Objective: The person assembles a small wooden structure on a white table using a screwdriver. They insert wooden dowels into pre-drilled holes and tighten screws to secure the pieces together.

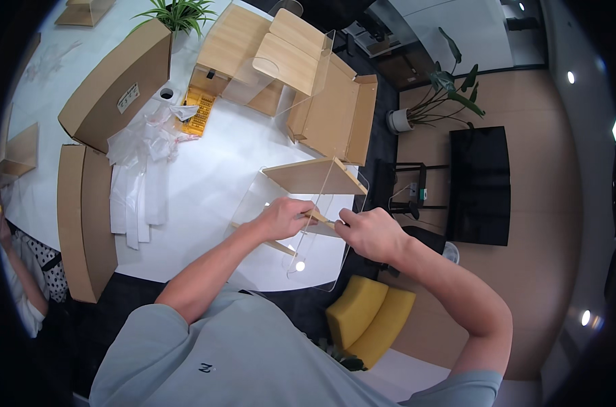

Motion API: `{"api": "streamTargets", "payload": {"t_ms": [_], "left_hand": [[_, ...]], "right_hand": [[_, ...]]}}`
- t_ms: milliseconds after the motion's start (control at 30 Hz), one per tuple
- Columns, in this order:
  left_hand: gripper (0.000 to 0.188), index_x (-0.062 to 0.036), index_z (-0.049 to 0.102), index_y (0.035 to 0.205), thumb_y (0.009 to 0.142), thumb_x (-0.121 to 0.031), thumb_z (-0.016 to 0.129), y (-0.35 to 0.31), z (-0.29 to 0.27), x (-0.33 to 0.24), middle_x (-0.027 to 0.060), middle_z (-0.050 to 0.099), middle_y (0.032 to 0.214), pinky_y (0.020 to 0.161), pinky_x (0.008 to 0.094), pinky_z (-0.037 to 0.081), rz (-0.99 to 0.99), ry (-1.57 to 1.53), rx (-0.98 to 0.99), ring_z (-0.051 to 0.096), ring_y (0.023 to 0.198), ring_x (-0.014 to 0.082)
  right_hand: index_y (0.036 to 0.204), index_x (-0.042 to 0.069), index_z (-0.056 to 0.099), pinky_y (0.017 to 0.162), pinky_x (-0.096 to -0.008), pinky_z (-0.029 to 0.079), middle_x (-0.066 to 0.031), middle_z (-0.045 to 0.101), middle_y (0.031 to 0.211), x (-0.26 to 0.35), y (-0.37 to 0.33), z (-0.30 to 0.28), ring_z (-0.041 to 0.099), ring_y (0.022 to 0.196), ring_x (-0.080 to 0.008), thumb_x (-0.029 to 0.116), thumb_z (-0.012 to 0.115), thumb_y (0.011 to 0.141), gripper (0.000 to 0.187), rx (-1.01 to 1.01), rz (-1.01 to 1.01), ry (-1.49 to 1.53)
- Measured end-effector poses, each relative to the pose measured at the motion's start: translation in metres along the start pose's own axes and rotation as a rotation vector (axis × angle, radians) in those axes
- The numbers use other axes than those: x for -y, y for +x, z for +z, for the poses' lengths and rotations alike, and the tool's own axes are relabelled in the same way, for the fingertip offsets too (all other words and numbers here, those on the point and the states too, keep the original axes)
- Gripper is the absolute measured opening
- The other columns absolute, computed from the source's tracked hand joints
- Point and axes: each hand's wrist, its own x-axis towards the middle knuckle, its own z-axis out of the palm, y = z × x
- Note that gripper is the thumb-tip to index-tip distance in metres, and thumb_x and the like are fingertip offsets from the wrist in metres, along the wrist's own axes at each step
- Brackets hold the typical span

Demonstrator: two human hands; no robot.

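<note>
In front of me on the white table stands a small shelf unit with pale wooden boards and transparent side panels. Its upper board [314, 175] slants, and a transparent panel [340, 197] faces my right side. My left hand [284, 218] reaches into the unit, its fingers closed on the edge of the middle wooden board [319, 216]. Outside the transparent panel, my right hand [372, 234] is closed in a fist close to that board's end. Whatever sits in its fingers is too small and hidden to name. A lower board [281, 247] shows beneath my left wrist.
Further back stands a larger wooden and transparent unit [236, 41], beside an open cardboard box [335, 115]. More cardboard [84, 224], crumpled plastic wrap [142, 146] and a yellow packet [199, 112] lie leftward. Another person's arm [24, 271] shows at far left. A yellow chair [369, 315] stands near the table's edge.
</note>
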Motion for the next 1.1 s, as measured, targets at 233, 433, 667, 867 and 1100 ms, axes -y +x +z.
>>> {"api": "streamTargets", "payload": {"t_ms": [233,433,667,867,1100], "left_hand": [[0.016,-0.0031,0.075,0.103,0.089,-0.011,0.078,0.004,0.002,0.001,0.0158,0.074,0.085,0.071,0.0368,0.055,-0.055,-0.072,0.033,0.071,0.076,0.0308],[0.016,-0.0036,0.075,0.103,0.089,-0.011,0.077,0.003,-0.004,-0.003,0.0154,0.074,0.086,0.072,0.0368,0.055,-0.034,-0.033,0.009,0.071,0.076,0.0312],[0.016,-0.0049,0.074,0.102,0.088,-0.011,0.077,0.001,0.003,0.002,0.0142,0.075,0.087,0.072,0.038,0.056,-0.006,-0.007,0.015,0.072,0.078,0.0313],[0.016,-0.0045,0.074,0.104,0.09,-0.013,0.076,-0.001,0.0,-0.005,0.0138,0.075,0.087,0.072,0.037,0.056,-0.025,-0.035,0.031,0.072,0.077,0.0305],[0.017,-0.004,0.074,0.104,0.09,-0.011,0.077,0.004,-0.002,-0.003,0.0141,0.075,0.086,0.071,0.0359,0.055,-0.068,-0.046,0.011,0.072,0.076,0.0292]], "right_hand": [[0.101,-0.003,0.078,0.069,-0.0283,0.055,-0.0057,0.073,0.086,-0.02,0.01,0.015,0.067,0.074,-0.014,0.003,0.071,0.091,0.014,0.14,1.068,1.365],[0.092,0.004,0.069,0.061,-0.0453,0.059,-0.0127,0.065,0.091,-0.004,0.001,-0.001,0.071,0.071,-0.0343,0.007,0.068,0.085,0.007,-0.028,0.181,0.135],[0.097,0.0,0.078,0.061,-0.0368,0.056,-0.0119,0.074,0.083,-0.004,0.006,0.021,0.069,0.064,-0.0228,0.005,0.07,0.088,0.013,-0.05,0.712,0.834],[0.096,0.0,0.077,0.054,-0.0322,0.052,-0.01,0.073,0.082,-0.009,0.007,0.016,0.066,0.061,-0.0186,0.005,0.073,0.087,0.011,-0.018,0.66,0.831],[0.093,0.004,0.068,0.06,-0.0396,0.059,-0.0117,0.066,0.091,-0.003,-0.003,0.005,0.072,0.072,-0.0287,0.008,0.07,0.082,0.012,-0.028,0.044,0.01]]}}
